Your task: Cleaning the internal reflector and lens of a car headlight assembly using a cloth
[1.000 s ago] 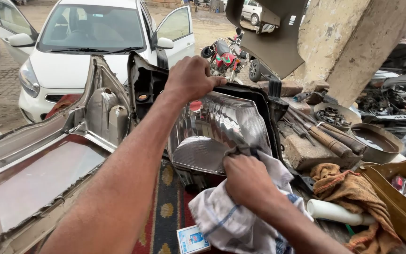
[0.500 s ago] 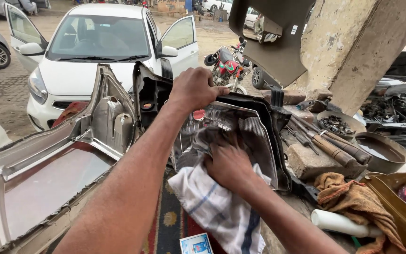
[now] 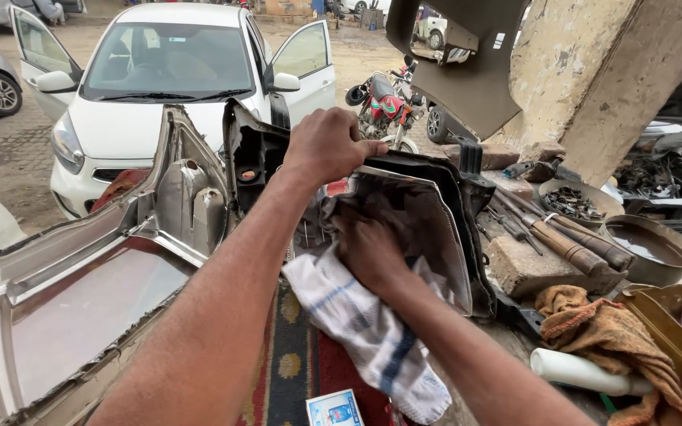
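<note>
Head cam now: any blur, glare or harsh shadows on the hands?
Head view: flat daylight, no hard shadows; left hand and headlight housing sharp; right hand on the striped cloth slightly soft; no glare on the white car; near forearms stretched by the wide lens.

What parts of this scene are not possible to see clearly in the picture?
- Right hand fingertips: head view, pushed inside the headlight housing under the striped cloth.
- Left hand fingers: curled over the housing's top edge.
- Small card: cut by the bottom edge.
- Contents of the metal bowl: too small to tell.
- White car bumper: hidden behind the grey body panel.
</note>
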